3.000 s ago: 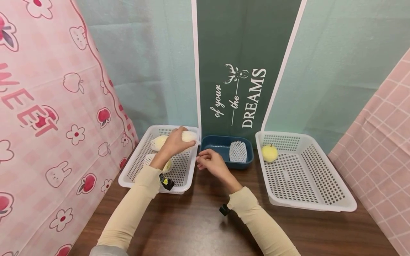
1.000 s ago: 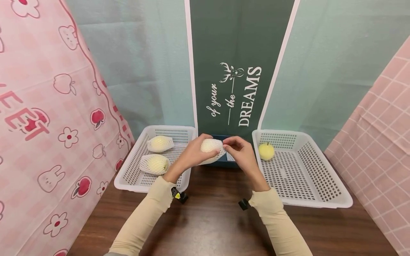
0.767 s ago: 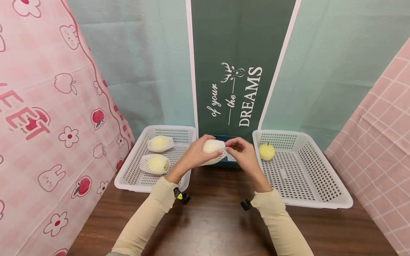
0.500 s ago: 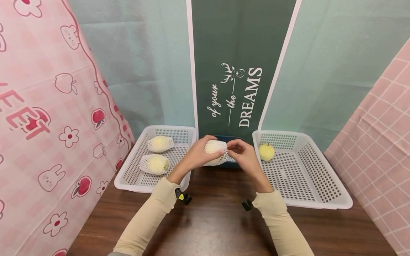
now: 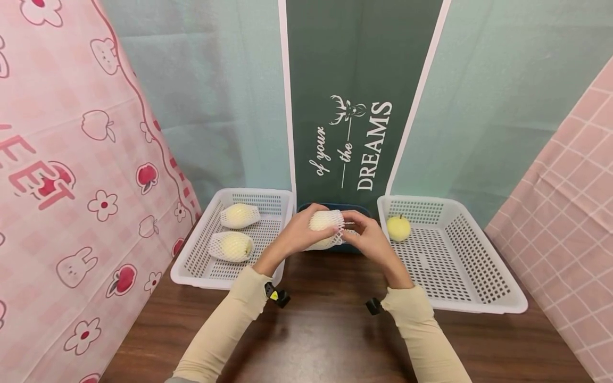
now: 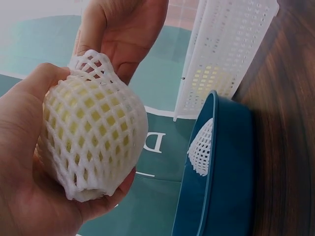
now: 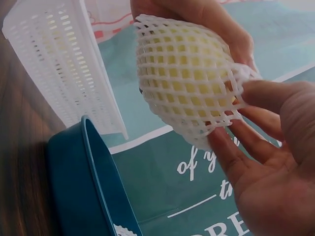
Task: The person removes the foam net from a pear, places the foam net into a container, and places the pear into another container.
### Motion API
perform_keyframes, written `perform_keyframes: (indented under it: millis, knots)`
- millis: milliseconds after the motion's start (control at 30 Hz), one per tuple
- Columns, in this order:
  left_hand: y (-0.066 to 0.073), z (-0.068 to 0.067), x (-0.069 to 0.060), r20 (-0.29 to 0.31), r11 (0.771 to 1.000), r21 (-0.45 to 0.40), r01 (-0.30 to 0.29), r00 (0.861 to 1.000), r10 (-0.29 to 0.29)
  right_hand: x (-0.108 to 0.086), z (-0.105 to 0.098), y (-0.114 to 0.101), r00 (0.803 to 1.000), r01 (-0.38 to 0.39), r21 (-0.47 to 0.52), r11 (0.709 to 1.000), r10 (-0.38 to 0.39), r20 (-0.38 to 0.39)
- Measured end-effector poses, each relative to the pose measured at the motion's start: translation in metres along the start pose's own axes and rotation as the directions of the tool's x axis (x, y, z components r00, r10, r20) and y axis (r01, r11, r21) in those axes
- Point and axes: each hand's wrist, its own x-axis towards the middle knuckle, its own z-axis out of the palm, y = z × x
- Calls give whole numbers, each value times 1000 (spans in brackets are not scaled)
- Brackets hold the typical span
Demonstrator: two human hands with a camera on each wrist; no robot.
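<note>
My left hand (image 5: pixel 300 232) grips a yellow pear (image 6: pixel 91 118) wrapped in a white foam net (image 7: pixel 184 73), raised above the blue box (image 5: pixel 366 211). At the end of the net nearest it, my right hand (image 5: pixel 371 239) holds the mesh edge, thumb on one side and fingers on the other, as the right wrist view shows. The pear is fully covered by the mesh. Inside the blue box lies a loose foam net (image 6: pixel 201 150), mostly hidden by the hands in the head view.
On the left, a white basket (image 5: pixel 184 266) contains two netted pears (image 5: pixel 239 215). The white basket (image 5: pixel 514 307) on the right contains one bare yellow pear (image 5: pixel 398 227). Both baskets and the box stand on a brown wooden table (image 5: pixel 325 319), with a green cloth (image 5: pixel 330 64) behind.
My left hand has brought the netted pear from the left basket to above the blue box. My right hand has come to the net's end, and its fingers have spread wider there.
</note>
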Motion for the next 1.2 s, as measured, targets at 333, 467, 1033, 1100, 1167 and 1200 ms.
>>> perform_keyframes:
  millis: [333, 467, 1033, 1100, 1167, 1200]
  knots:
    - [2, 3, -1, -4, 999, 27, 29, 1000, -29, 0, -2, 0, 988, -16, -60, 998, 25, 154]
    - [4, 4, -1, -1, 999, 20, 38, 999, -38, -1, -2, 1, 981, -57, -85, 995, 71, 180]
    - [5, 5, 0, 25, 998, 16, 62, 998, -62, -2, 1, 4, 978, -64, -157, 985, 93, 186]
    - [5, 5, 0, 25, 998, 7, 70, 997, -70, -1, 0, 5, 980, -50, -141, 989, 76, 182]
    - [5, 5, 0, 19, 997, -11, 75, 997, -75, -1, -1, 6, 984, -49, -128, 991, 71, 166]
    - [4, 5, -1, 14, 997, -22, 76, 997, -76, 0, -1, 7, 986, -49, -121, 991, 68, 156]
